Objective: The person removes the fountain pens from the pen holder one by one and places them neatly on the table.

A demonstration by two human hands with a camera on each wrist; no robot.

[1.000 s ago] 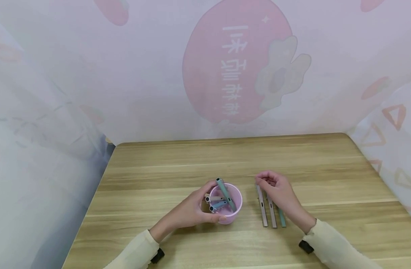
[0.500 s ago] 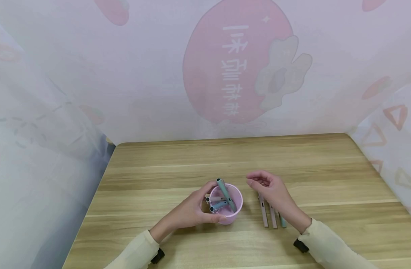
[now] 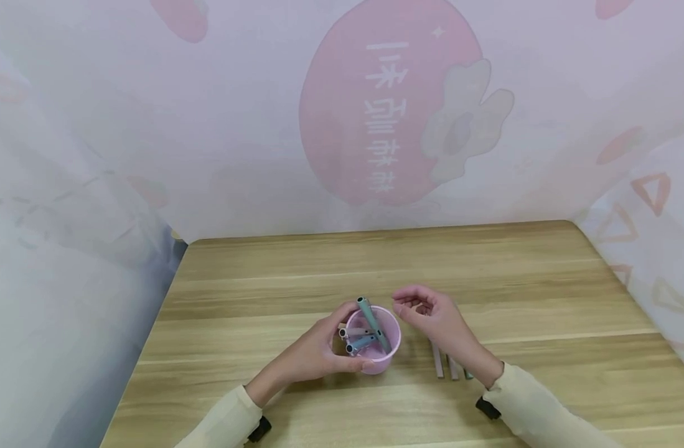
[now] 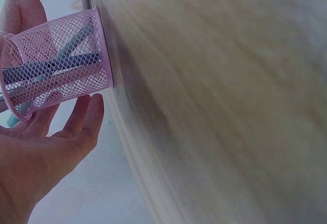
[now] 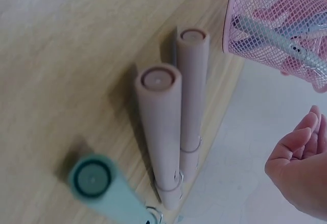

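A wooden table with a light plank grain carries a pink mesh cup holding several pens. Just to the cup's right, three pens lie side by side on the tabletop, two pinkish and one teal.

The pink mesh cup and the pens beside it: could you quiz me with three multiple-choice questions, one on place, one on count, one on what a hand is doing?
1. Where do the loose pens lie?
A) right of the pink mesh cup
B) left of it
C) behind it

2. How many loose pens show in the right wrist view?
A) one
B) three
C) six

3. What is the right hand doing?
A) gripping a pen
B) pressing the table
C) holding nothing

Key: 1 A, they lie under the right forearm; 2 B, two pinkish, one teal; 3 C, its loosely curled fingers are empty beside the cup, which the left hand holds.
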